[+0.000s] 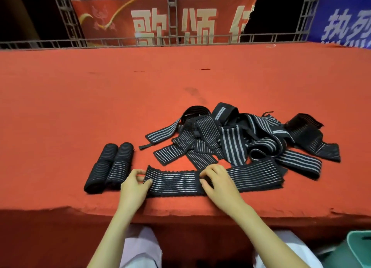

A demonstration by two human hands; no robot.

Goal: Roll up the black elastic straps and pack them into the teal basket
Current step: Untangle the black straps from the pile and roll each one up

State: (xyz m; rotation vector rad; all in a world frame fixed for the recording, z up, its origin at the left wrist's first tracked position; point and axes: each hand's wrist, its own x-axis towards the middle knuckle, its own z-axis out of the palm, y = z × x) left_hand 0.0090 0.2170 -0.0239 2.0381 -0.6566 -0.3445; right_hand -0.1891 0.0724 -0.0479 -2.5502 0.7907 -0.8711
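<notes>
Pale-trousered knees sit closest, under the counter's near edge, and two bare forearms reach forward over them onto the red cloth of the counter. The left hand lies palm down at the left end of a flat strap, its thumb and bent fingers closed on that end in a pinch. The right hand sits on the middle of the same strap with the wrist angled in from the right. Its fingers are curled and, together with the thumb at the near edge, gather the fabric between them. The strap lies left to right just beyond the counter's near edge, black with thin pale lines. Just left of the left hand two rolled straps lie side by side, touching. Beyond the flat strap, to the right, a loose pile of straps sprawls, overlapping. The teal basket shows at the near right corner, below counter level, only partly in view. At the far side stand a metal truss, a red banner and a blue banner.
</notes>
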